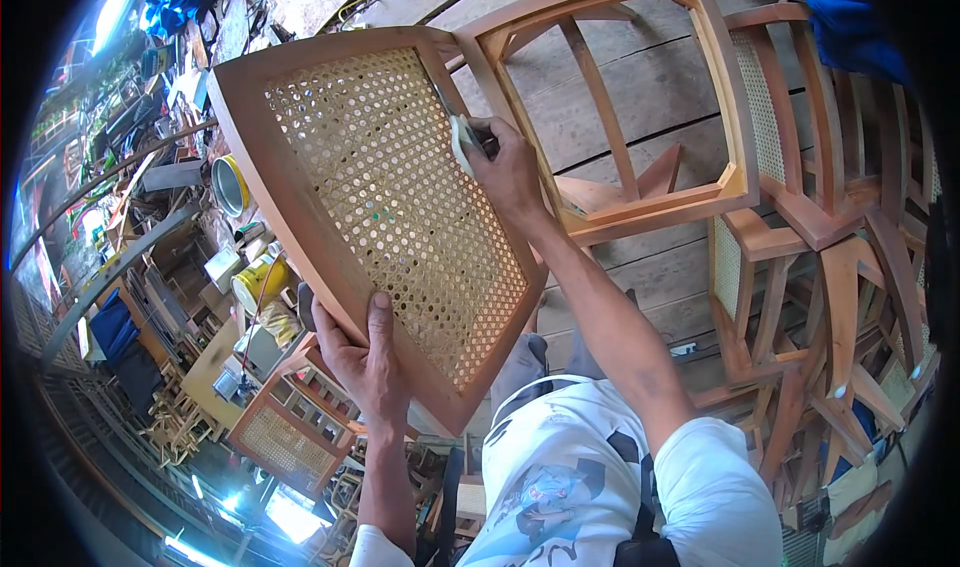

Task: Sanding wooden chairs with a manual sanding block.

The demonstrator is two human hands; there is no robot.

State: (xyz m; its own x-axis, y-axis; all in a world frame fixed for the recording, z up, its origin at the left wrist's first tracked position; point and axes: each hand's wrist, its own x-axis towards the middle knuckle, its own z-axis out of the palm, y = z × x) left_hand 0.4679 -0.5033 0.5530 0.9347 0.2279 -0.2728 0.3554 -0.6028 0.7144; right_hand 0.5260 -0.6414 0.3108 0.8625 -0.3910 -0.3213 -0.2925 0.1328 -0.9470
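A wooden chair back point(270, 197) with a woven cane panel point(390, 217) stands tilted in front of me. My left hand point(365, 357) is closed round its lower left rail, thumb on the front face, fingers mostly hidden behind. At the upper right edge of the cane, my right hand point(505, 172) pinches a slim knife-like tool point(462, 145) with a pale grip. Its thin dark tip points up along the inner edge of the frame, where it meets the weave. An open wooden seat frame point(735, 97) joins the back at the right.
Several unfinished chairs point(835, 257) are stacked at the right, with blue cloth point(850, 17) above them. Grey floor planks point(640, 77) show through the seat frame. Clutter fills the left, including a yellow bucket point(230, 185), a yellow can point(258, 282) and another cane-panelled frame point(285, 447).
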